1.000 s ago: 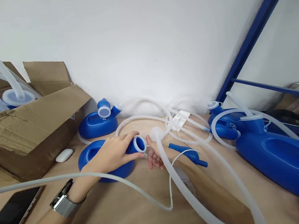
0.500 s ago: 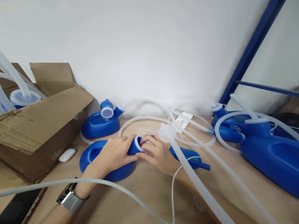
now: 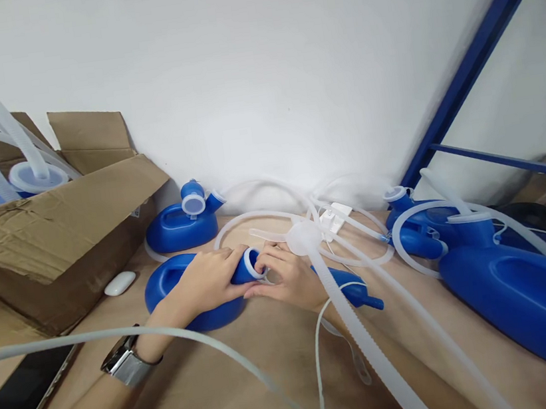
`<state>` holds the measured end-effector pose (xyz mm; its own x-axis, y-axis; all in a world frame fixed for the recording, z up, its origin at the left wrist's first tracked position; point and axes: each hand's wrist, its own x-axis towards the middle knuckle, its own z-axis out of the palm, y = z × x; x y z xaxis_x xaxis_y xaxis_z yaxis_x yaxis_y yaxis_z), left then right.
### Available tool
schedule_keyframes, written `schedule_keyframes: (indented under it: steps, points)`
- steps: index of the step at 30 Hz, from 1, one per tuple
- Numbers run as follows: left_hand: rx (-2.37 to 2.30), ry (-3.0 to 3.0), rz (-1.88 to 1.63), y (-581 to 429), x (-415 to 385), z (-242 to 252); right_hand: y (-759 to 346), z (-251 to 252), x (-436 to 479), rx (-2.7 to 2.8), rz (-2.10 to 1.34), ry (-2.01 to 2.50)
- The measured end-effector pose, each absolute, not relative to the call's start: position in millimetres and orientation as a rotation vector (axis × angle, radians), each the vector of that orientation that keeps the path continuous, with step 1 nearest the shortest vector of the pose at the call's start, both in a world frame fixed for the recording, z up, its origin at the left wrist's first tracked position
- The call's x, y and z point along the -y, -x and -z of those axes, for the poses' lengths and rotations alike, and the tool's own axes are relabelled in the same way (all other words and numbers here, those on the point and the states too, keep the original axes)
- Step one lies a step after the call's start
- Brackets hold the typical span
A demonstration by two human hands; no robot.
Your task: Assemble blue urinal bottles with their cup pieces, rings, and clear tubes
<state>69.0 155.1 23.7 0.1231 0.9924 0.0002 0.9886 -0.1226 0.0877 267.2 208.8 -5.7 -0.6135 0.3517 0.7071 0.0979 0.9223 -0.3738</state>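
Note:
A blue plastic urinal bottle lies on the table with its mouth turned to the right. My left hand is closed around its neck, thumb and fingers behind the white rim. At that opening, the bent fingers of my right hand grip the rim's right side, and a bit of clear plastic shows between them. A translucent lid with a ribbed hose is just beyond my right hand. Beside my right wrist lies a blue funnel-like piece, partly covered by the hose.
Another blue bottle stands by the wall, and larger ones lie at right. An open carton with hoses is at left, near a white case. A pale cable crosses in front of my arms.
My right fingers have curled more over the rim, and the clear bit of plastic between them now shows. My left hand keeps its hold; the view has shifted slightly.

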Motion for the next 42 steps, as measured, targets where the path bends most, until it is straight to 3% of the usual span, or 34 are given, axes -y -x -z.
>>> schedule_keyframes:
  steps: [42]
  points:
    - [-2.053,-2.372,-0.073,-57,-159,-23,-274,4,-224,2.341,-0.549,0.120]
